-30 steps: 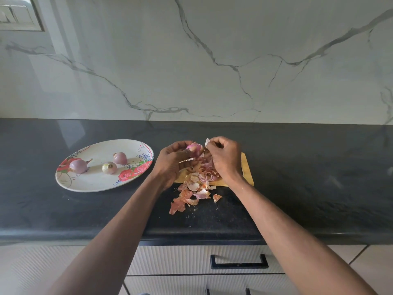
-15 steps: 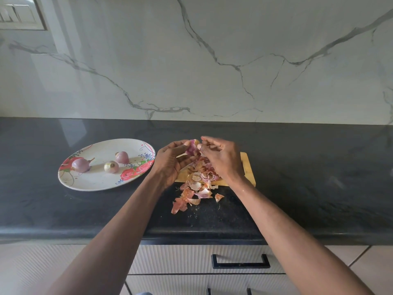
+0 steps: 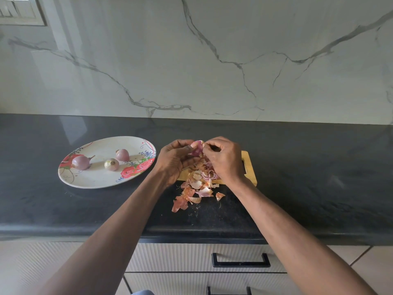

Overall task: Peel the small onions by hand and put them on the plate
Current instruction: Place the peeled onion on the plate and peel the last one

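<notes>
A small pink onion (image 3: 197,148) is held up over the wooden board (image 3: 248,167). My left hand (image 3: 173,159) grips it from the left with curled fingers and thumb. My right hand (image 3: 224,159) pinches its skin at the top right. Three peeled onions lie on the flowered white plate (image 3: 100,177) to the left: one (image 3: 80,162), a second (image 3: 111,164) and a third (image 3: 122,155). A heap of onion skins (image 3: 196,188) covers the board's left part and spills onto the counter toward me.
The dark stone counter (image 3: 308,177) runs the full width, with a marble wall behind. Its front edge lies below my forearms, and drawers with black handles (image 3: 241,260) sit underneath. A switch plate (image 3: 20,11) is at the top left.
Both hands stayed over the board with the onion. My right hand's fingers closed in on the onion's top, and the onion turned slightly in my left hand.
</notes>
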